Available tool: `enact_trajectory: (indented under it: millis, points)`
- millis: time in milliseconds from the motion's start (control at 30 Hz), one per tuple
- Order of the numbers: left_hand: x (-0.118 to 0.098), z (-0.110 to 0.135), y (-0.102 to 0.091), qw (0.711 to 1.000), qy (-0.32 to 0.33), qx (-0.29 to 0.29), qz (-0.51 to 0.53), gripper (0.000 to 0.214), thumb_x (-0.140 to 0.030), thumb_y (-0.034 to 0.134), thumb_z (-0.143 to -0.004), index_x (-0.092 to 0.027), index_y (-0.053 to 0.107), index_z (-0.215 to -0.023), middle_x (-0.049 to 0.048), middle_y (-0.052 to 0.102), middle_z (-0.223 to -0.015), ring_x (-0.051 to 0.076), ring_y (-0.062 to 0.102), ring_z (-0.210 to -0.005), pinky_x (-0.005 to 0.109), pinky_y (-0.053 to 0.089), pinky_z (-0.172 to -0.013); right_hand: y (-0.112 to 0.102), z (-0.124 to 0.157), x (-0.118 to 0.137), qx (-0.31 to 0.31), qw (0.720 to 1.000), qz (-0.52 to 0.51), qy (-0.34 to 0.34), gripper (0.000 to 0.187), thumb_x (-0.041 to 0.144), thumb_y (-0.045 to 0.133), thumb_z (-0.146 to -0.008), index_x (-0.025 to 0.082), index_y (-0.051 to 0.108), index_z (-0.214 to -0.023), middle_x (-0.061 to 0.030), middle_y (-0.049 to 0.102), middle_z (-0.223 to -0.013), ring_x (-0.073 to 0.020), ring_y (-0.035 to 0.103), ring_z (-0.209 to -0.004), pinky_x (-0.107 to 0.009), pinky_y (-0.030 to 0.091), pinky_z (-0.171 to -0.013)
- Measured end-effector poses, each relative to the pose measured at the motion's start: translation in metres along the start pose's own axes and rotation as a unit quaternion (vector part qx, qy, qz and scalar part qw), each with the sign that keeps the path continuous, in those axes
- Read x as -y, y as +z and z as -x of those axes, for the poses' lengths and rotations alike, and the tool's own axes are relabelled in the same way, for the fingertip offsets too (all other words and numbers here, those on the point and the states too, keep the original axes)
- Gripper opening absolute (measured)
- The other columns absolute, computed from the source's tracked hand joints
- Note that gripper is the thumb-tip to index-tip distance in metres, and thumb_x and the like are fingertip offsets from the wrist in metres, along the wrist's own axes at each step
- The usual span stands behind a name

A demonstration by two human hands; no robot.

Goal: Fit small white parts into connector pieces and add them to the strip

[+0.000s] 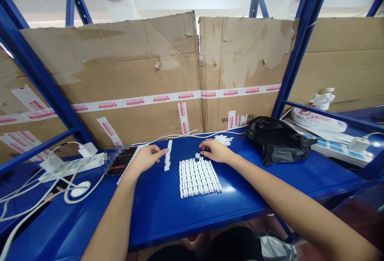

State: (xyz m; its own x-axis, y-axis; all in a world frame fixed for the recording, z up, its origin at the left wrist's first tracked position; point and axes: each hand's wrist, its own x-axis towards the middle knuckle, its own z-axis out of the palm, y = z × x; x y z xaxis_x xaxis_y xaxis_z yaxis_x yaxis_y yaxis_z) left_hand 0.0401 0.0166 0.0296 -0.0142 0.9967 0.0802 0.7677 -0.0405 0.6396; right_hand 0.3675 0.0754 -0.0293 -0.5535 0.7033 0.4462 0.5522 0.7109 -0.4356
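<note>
So the landmark here is the white grid [200,179], rows of little white pieces packed side by side, lying flat on the blue tabletop [168,217].

Left hand [147,157] is out to the left of the grid and a bit past its far edge. The forearm slants up from the near left, wrist fairly straight, back of the hand mostly up, fingers curled in. Thumb and index finger point right, close together, right up at a separate white strip [168,155] that sits left of the grid. Could be a light touch or a pinch, honestly can't tell.

Right hand [216,151] is just past the grid's far edge, toward its right side. That forearm stretches in from the near right on a long diagonal, palm down, fingers bent over and pointing left and down. Tips are bunched narrow near a few loose white pieces [197,155] at the grid's far edge. Can't tell if there's one between the fingers.

Beyond the grid, behind the right hand, there's a heap of tiny white bits [225,139]. A black plastic bag [277,141] slumps well right of the grid.
</note>
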Motion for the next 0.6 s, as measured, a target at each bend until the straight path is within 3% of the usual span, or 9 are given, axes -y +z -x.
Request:
enact_trajectory:
  millis: [100, 267, 367, 467, 600]
  points:
    - [-0.011, 0.002, 0.005, 0.997, 0.041, -0.062, -0.01, 0.052, -0.071, 0.063, -0.081, -0.022, 0.06, -0.068, 0.0015, 0.069, -0.062, 0.021, 0.061, -0.061, 0.029, 0.04, -0.062, -0.008, 0.001, -0.007, -0.006, 1.0, -0.003, 0.018, 0.016, 0.022, 0.066, -0.093, 0.017, 0.075, -0.105, -0.0075, 0.077, -0.095, -0.0196, 0.072, -0.085, -0.03, 0.054, -0.08]
    - [-0.019, 0.004, 0.02, 0.99, 0.098, -0.103, -0.015, 0.049, -0.067, 0.06, -0.086, -0.022, 0.059, -0.068, -0.0009, 0.064, -0.062, 0.019, 0.058, -0.062, 0.028, 0.038, -0.062, -0.006, 0.0, 0.003, 0.01, 0.998, -0.065, 0.012, 0.019, 0.03, 0.064, -0.096, 0.018, 0.076, -0.105, -0.0064, 0.078, -0.097, -0.0185, 0.072, -0.084, -0.029, 0.054, -0.078]
    - [-0.02, 0.003, 0.028, 0.988, 0.116, -0.103, -0.01, 0.048, -0.066, 0.061, -0.087, -0.022, 0.058, -0.066, -0.0024, 0.061, -0.058, 0.018, 0.056, -0.058, 0.028, 0.037, -0.059, 0.006, -0.003, 0.009, 0.003, 0.997, -0.074, 0.007, 0.022, 0.033, 0.07, -0.092, 0.018, 0.076, -0.107, -0.0064, 0.078, -0.095, -0.018, 0.072, -0.081, -0.028, 0.054, -0.074]
    - [-0.021, 0.002, 0.034, 0.986, 0.128, -0.105, 0.016, 0.047, -0.063, 0.063, -0.087, -0.021, 0.059, -0.067, -0.0025, 0.06, -0.056, 0.017, 0.057, -0.058, 0.028, 0.04, -0.059, 0.015, -0.008, 0.01, -0.017, 0.998, -0.061, 0.027, 0.013, 0.025, 0.073, -0.088, 0.018, 0.078, -0.099, -0.0042, 0.077, -0.089, -0.0168, 0.071, -0.076, -0.027, 0.052, -0.071]
    - [-0.027, -0.001, 0.048, 0.973, 0.127, -0.034, 0.191, 0.041, -0.06, 0.067, -0.087, -0.019, 0.069, -0.091, 0.0051, 0.077, -0.083, 0.021, 0.07, -0.072, 0.031, 0.052, -0.064, 0.013, -0.012, 0.013, -0.11, 0.991, -0.063, 0.031, 0.013, 0.02, 0.072, -0.089, 0.019, 0.076, -0.101, -0.0033, 0.077, -0.091, -0.016, 0.069, -0.075, -0.028, 0.053, -0.071]
